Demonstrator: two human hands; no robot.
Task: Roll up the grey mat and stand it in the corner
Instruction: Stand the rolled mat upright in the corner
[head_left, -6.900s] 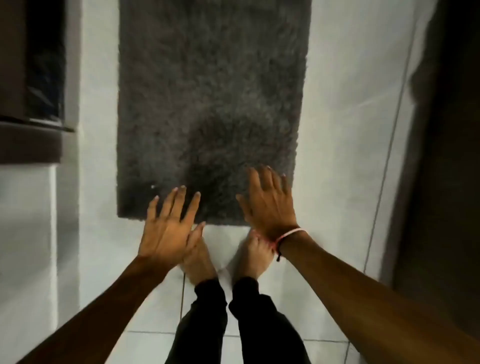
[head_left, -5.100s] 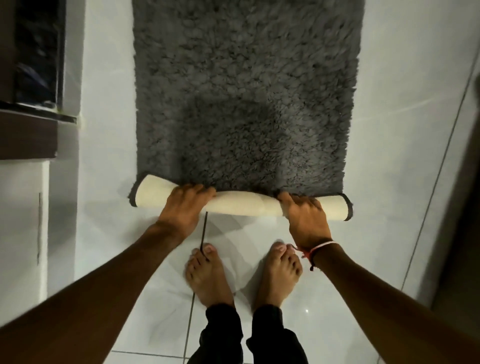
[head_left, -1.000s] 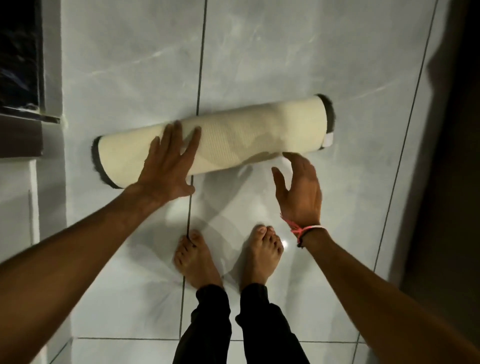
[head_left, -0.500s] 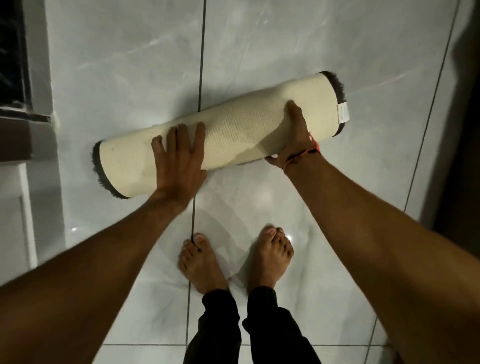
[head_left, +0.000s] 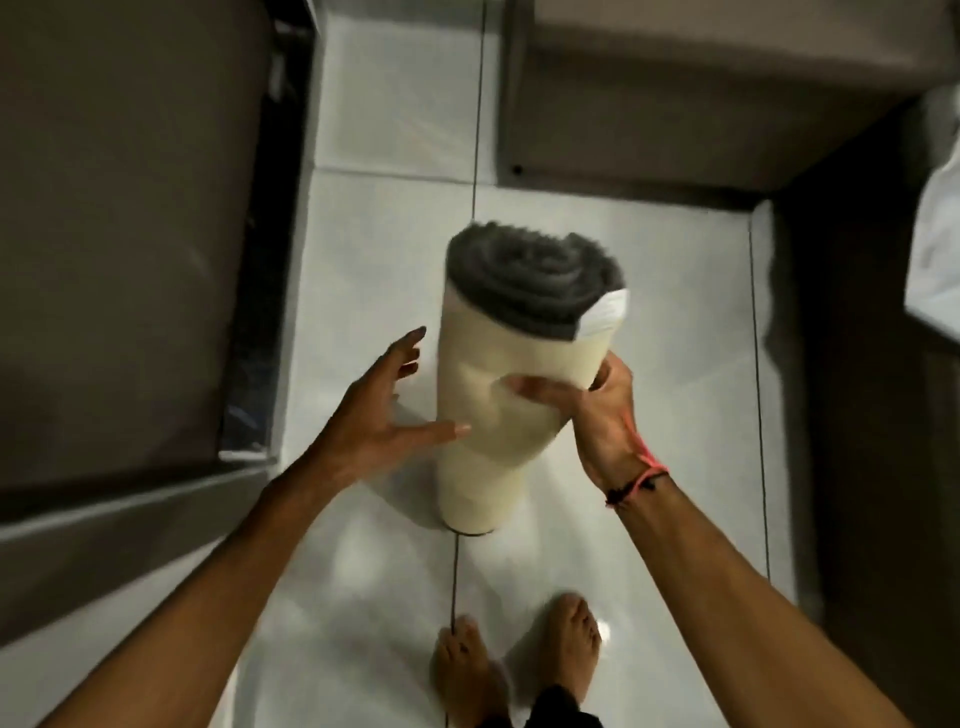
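The grey mat (head_left: 493, 415) is rolled into a thick tube, cream backing outside, grey pile spiralling at its top end. It stands upright on the white tile floor (head_left: 675, 415), its lower end resting on a dark grout line. My right hand (head_left: 592, 410) grips the roll's upper right side, thumb across the front, near a white label. My left hand (head_left: 384, 410) is spread at the roll's left side, thumb tip against the backing, fingers apart and off it.
A dark cabinet (head_left: 119, 234) lines the left. Another dark unit (head_left: 701, 88) sits at the back, forming a corner with a dark wall (head_left: 883, 415) on the right. A white cloth (head_left: 940, 249) shows at the right edge. My bare feet (head_left: 514, 670) stand below the roll.
The roll lay on the floor under both hands half a second ago; now it stands on end. My right hand has gripped it, and my left hand has come off its top.
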